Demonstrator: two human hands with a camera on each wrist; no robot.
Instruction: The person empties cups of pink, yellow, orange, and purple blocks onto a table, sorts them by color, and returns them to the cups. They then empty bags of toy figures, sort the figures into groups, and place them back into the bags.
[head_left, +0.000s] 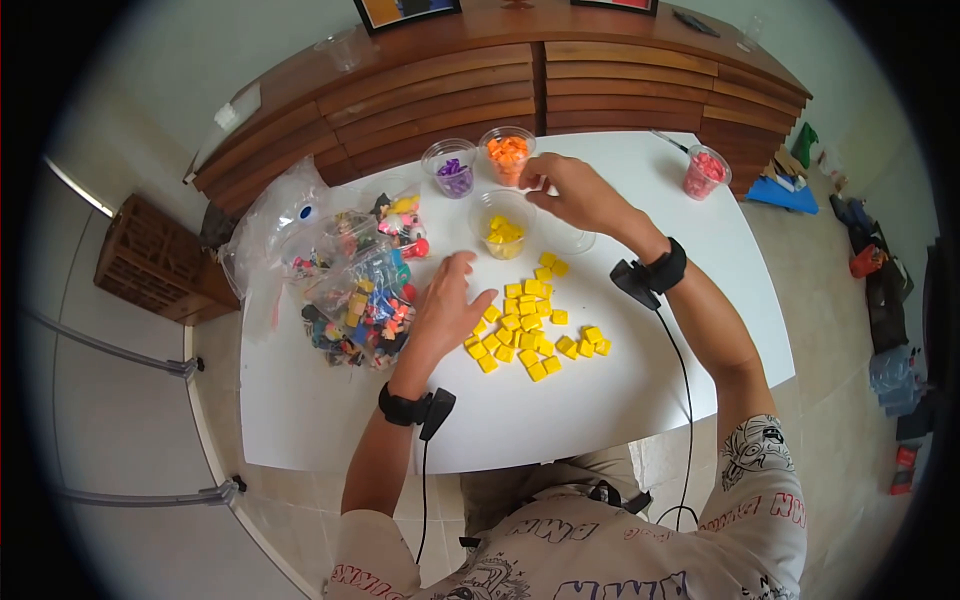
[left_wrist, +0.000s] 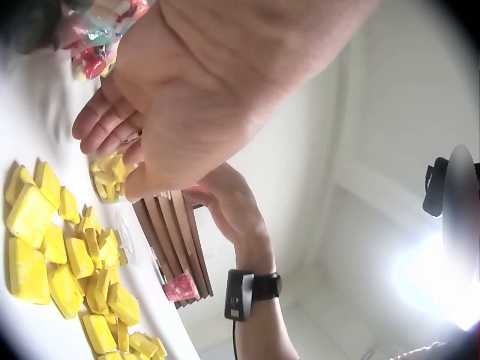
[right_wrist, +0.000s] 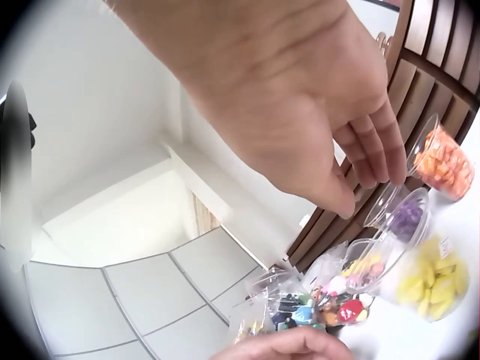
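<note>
My left hand hovers at the left edge of a spread of yellow square pieces on the white table, fingers extended and thumb apart. Its palm is bare in the left wrist view. Over the far side of the table, my right hand has loosely bent fingers that hang down, with nothing visible between them in the right wrist view. Just left of and below it stands a clear plastic cup partly filled with yellow pieces. A cup of orange pieces is right by its fingertips in the head view.
A cup of purple pieces stands beside the orange one. Clear bags of small colourful figures lie at the left. Near the far right corner is a cup of pink pieces. A wooden cabinet stands behind the table.
</note>
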